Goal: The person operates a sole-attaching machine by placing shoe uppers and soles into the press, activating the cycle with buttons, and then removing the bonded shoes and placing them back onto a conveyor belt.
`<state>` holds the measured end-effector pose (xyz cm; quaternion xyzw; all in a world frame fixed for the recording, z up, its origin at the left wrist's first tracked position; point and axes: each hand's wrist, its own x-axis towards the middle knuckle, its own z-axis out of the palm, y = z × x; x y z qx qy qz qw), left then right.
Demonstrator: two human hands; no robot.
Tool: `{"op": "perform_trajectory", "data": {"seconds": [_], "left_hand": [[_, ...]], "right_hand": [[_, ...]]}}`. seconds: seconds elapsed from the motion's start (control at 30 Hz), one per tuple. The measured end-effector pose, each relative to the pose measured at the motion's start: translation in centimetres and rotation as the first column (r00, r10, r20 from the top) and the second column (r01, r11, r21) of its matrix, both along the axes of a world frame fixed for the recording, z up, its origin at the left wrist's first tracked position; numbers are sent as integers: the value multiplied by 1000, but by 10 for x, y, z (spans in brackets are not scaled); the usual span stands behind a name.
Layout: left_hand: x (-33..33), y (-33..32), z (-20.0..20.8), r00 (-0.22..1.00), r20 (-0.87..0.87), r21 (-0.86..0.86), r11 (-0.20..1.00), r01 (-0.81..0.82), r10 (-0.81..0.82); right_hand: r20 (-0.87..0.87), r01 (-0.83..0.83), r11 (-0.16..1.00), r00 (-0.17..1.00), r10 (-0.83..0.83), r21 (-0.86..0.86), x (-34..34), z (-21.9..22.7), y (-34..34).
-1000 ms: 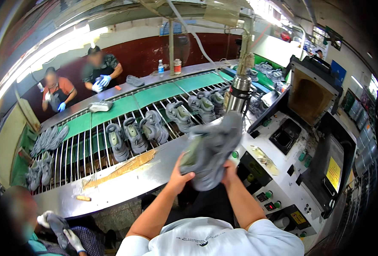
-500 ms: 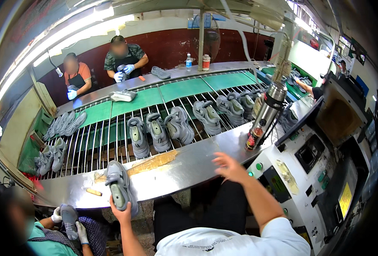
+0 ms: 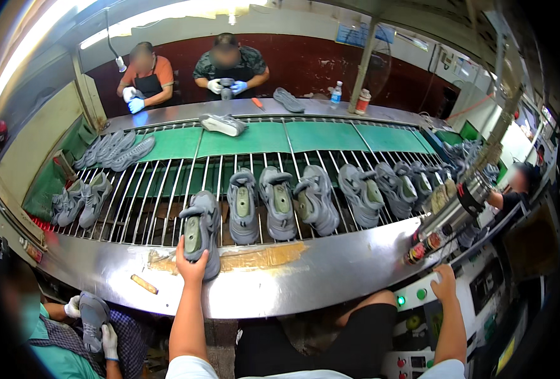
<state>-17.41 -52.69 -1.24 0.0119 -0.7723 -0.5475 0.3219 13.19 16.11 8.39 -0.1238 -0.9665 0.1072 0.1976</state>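
On my feed, left hand (image 3: 192, 268) pinched a grey shoe (image 3: 199, 231) by the heel, 8 o'clock of centre, where counter (image 3: 248, 290) met rod rack (image 3: 148, 196). Right hand (image 3: 445, 284) was at 4 o'clock, by the white control panel (image 3: 412, 283); I couldn't tell its finger state. Nearest standing shoe (image 3: 244, 208): 2 o'clock of the held one.

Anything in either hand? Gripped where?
Left hand: chunky grey sports shoe, gripped around its heel end. Right hand: nothing visibly held, at the white machine panel.

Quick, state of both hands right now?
Left hand: closed on a grey shoe.
Right hand: near the green buttons; open or closed, can't tell.
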Motion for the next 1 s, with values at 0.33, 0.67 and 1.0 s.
{"op": "perform_trajectory", "data": {"seconds": [0.33,0.67,1.0], "left_hand": [[-117,19,-31,977,200,-43,997,-64,72],[-67,38,-34,893,190,-527,810,-257,407],[30,98,-31,861,304,-738,672,-58,409]], "right_hand": [[-53,21,998,998,-18,64,-7,0,-4],[-118,90,996,989,-93,-24,-9,11,-20],[-30,52,999,998,-52,-2,2,15,-15]]}}
